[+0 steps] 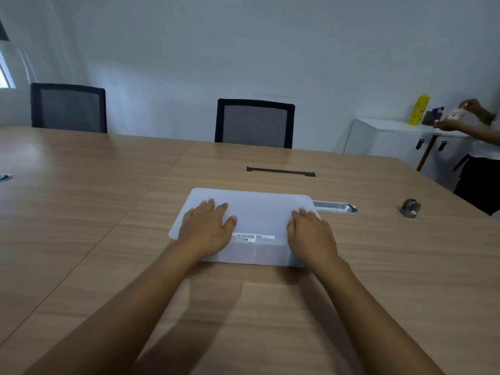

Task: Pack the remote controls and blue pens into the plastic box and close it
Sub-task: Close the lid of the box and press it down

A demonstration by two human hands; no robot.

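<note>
On the wooden worktop [378,280], the plastic box [259,217] sits lidded. The left hand [207,228] and right hand [311,236] lie flat, fingers spread, on its lid. Pressing evenly at both ends should seat it.

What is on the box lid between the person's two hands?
Only a white barcode sticker near the front edge of the lid; otherwise bare, seen from the head camera.

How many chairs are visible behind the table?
2. One chair stands at the far left, one chair near the middle, beyond the box. Others may be out of view.
</note>
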